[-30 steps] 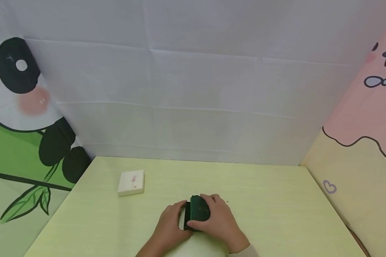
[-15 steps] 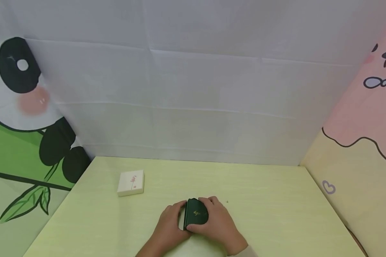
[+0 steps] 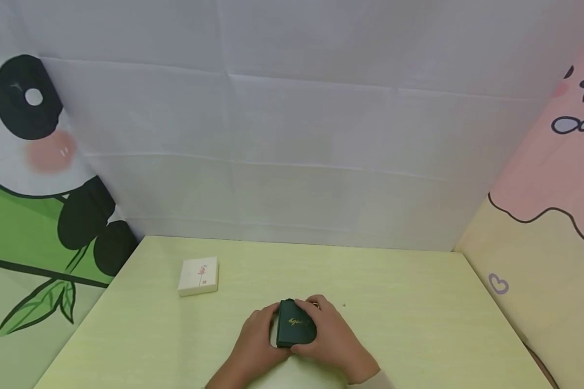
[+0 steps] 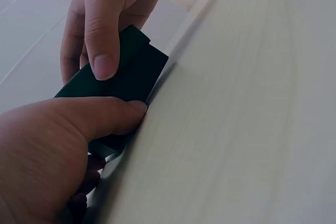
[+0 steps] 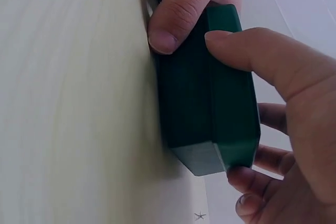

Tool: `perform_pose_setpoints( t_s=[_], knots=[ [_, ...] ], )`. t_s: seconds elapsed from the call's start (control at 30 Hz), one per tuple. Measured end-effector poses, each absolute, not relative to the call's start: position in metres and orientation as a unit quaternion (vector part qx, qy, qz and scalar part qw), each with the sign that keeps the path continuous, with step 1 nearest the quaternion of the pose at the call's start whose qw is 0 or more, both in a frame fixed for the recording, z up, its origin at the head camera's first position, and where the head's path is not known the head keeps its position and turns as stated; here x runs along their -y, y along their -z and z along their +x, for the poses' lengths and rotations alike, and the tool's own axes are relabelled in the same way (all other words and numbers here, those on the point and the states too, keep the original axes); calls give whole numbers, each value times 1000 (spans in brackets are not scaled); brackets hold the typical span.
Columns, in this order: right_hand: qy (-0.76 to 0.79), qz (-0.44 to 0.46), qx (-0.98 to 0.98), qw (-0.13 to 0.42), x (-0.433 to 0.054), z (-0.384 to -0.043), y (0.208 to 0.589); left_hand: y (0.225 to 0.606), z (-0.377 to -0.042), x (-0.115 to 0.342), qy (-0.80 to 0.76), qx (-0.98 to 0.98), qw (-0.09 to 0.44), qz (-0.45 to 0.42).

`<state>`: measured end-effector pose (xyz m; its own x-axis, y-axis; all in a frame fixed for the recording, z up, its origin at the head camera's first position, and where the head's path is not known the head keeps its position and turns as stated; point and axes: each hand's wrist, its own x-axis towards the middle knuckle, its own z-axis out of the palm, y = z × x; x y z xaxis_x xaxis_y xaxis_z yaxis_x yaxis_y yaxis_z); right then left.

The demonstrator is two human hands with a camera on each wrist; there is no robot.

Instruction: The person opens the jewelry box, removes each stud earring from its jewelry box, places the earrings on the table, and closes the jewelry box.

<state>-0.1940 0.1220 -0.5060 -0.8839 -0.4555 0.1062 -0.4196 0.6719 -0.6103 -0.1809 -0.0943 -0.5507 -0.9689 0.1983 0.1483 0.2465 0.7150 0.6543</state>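
- Dark green box [image 3: 296, 323], marked with gold lettering [image 3: 299, 321], is held between both hands at the surface of the desk [image 3: 399, 302].
- By the left hand [image 3: 258, 337] the green box is gripped from its left side, its lower part being pressed by the left thumb [image 4: 113, 116].
- By the right hand [image 3: 333, 337] it is gripped from its right side, its upper part being touched by the right thumb [image 5: 236, 49].
- Beyond the green box, well to its left, a white box [image 3: 198, 276] printed with a pink flower is seen.
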Motion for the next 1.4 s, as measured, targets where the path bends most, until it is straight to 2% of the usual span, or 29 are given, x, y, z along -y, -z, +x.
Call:
perform_pose_setpoints(
  t_s=[0.5, 0.8, 1.4],
  knots=[
    [322, -262, -909, 38, -126, -197, 503, 551, -183, 95, 362, 924, 39, -119],
    [320, -260, -910, 55, -127, -200, 509, 547, -180, 93, 366, 923, 18, -115],
    [349, -270, -895, 74, -139, -203, 508, 546, -179, 93, 368, 923, 12, -115]
  ],
)
